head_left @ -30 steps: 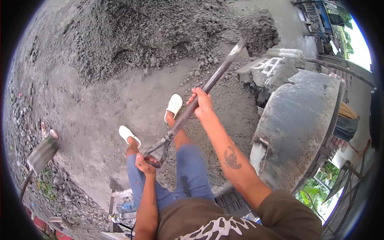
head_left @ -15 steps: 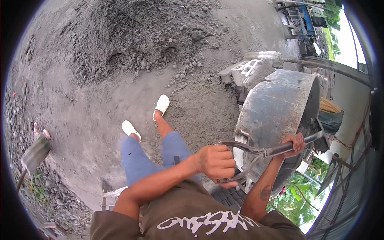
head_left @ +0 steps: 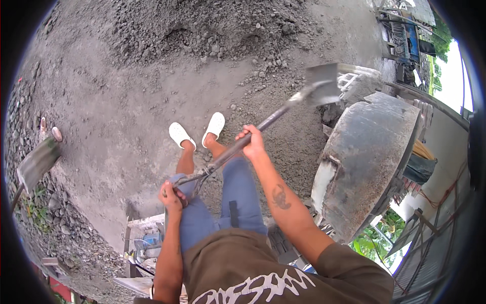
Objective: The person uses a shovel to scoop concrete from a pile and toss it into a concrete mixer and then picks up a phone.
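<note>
My two hands hold a shovel (head_left: 273, 117) slantwise in front of my legs. Around the grip at its near end, my left hand (head_left: 172, 196) is closed, partly hiding the handle. Farther up the dark shaft my right hand (head_left: 251, 141) is wrapped round it. The grey blade (head_left: 322, 85) points away to the upper right, above the ground and in front of pale blocks (head_left: 362, 74). No load can be made out on it. A large rusty metal mixer drum (head_left: 369, 152) stands to the right, apart from the shovel.
A heap of grey gravel and sand (head_left: 202, 30) lies ahead. At the left another person's foot (head_left: 57, 134) shows beside a second shovel (head_left: 39, 161). Loose stones (head_left: 66, 228) border the left side. A blue machine (head_left: 150, 240) stands by my left arm.
The shovel has swung left, its blade leaving the drum's mouth for a spot before the pale blocks. Both hands have moved left with it. My view has also shifted, and the drum looks tilted differently.
</note>
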The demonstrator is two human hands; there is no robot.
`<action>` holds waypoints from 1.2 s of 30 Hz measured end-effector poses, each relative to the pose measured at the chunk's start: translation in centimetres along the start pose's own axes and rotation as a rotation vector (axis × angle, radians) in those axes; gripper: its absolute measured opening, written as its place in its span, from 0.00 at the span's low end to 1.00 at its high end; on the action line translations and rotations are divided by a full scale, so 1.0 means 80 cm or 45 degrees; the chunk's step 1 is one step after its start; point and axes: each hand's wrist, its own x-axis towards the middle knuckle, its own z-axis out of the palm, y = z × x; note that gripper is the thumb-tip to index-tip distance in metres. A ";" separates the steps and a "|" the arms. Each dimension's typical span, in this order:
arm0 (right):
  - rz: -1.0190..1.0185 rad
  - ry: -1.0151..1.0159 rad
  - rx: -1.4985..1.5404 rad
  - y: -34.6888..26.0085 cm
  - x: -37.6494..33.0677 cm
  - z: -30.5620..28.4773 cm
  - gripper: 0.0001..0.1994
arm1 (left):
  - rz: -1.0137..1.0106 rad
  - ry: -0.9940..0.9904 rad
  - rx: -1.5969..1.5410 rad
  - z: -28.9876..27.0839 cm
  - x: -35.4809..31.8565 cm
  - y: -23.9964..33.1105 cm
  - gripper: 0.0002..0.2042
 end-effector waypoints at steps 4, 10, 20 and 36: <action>0.420 0.041 0.017 0.172 0.114 0.010 0.10 | 0.063 0.287 0.207 -0.061 -0.024 0.010 0.18; 0.637 0.053 -0.240 0.359 0.149 0.017 0.08 | -0.025 0.701 0.286 -0.112 -0.028 0.011 0.19; 0.565 -0.026 -0.116 0.055 0.373 0.010 0.06 | -0.025 0.490 0.330 0.220 0.074 0.007 0.20; -0.208 0.052 -0.042 -0.596 0.335 -0.019 0.07 | -0.006 -0.230 -0.191 0.673 0.077 -0.053 0.18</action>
